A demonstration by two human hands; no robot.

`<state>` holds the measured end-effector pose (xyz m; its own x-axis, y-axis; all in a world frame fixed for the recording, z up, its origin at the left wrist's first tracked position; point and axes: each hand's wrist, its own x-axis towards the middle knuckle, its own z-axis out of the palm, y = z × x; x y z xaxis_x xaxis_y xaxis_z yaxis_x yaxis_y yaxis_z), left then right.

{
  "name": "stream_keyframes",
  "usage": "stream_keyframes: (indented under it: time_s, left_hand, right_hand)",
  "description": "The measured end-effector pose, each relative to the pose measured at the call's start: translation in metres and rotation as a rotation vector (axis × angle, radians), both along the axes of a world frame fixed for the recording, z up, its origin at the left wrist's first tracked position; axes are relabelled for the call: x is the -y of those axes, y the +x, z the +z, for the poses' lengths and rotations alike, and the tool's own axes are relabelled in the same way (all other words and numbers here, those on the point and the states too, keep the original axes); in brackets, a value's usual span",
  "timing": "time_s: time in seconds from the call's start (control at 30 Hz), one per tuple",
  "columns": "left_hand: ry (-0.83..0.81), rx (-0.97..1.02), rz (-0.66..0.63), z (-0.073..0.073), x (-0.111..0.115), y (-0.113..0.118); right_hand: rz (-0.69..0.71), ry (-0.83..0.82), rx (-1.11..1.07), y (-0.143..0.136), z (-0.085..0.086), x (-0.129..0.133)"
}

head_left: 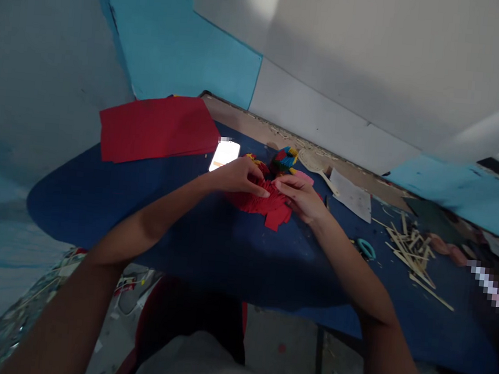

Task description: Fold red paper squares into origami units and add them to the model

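A red folded-paper piece (pixel 259 204) with rows of small pointed pleats lies on the blue table in front of me. My left hand (pixel 245 178) curls over its left side, thumb and fingers gripping the pleats. From the right, my right hand (pixel 299 196) pinches at the top of the same piece, fingertips close to my left thumb. Whatever small part sits between the right fingertips is too small to make out. A flat red tab (pixel 278 217) sticks out at the lower edge. Both hands partly cover the red piece.
A lit phone (pixel 225 154) lies by my left hand, with red sheets (pixel 158 129) further left. Behind stands a multicoloured folded-paper piece (pixel 285 158). Rightward are a white paper (pixel 351 195), teal-handled scissors (pixel 365 249) and thin wooden sticks (pixel 414 251). Another person's hand (pixel 445 248) rests at right.
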<state>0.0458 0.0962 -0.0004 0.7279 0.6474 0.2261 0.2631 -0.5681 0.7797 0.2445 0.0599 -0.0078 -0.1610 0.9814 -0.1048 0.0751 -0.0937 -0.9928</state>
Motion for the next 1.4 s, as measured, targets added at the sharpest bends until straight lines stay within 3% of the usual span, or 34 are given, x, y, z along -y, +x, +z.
stream_keyframes:
  time_s: [0.43,0.77,0.87,1.07,1.17,1.27,1.4]
  left_hand:
    - [0.024,-0.037,0.055,-0.001,0.002,0.003]
    - [0.028,-0.075,0.080,0.001,0.003,0.005]
    - [0.030,-0.089,0.050,0.001,0.003,0.005]
    - [0.035,-0.068,-0.025,0.001,0.004,0.003]
    - [0.005,-0.054,-0.035,0.001,0.003,0.000]
    - [0.026,-0.109,-0.014,0.002,0.002,-0.001]
    - [0.043,-0.200,0.007,0.004,0.003,-0.001]
  right_hand:
    - [-0.099,0.031,0.005,-0.008,0.002,0.008]
    - [-0.084,0.028,0.047,-0.006,-0.004,0.005]
    - [-0.023,0.103,0.162,-0.003,0.001,0.003]
    - [0.311,0.358,0.537,0.000,0.033,0.006]
    - [0.243,0.439,0.544,-0.004,0.034,0.009]
    - [0.146,0.371,0.440,-0.007,0.023,0.009]
    - [0.141,0.324,0.406,-0.007,0.014,0.006]
